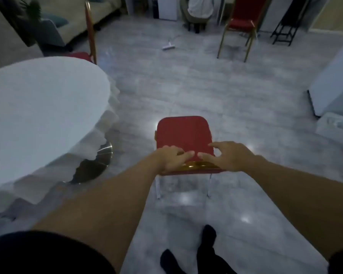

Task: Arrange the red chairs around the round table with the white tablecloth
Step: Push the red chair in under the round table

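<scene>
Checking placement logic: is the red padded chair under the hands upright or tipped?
Upright, as far as visible. The red padded chair shows a level seat, with its pale rear legs straight down to the grey floor. Front legs are hidden.

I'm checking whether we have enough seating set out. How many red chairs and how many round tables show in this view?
Red chairs: 3, one under both hands, one behind the table, one standing apart at the far wall
Round tables with white tablecloth: 1
Total: 4
</scene>
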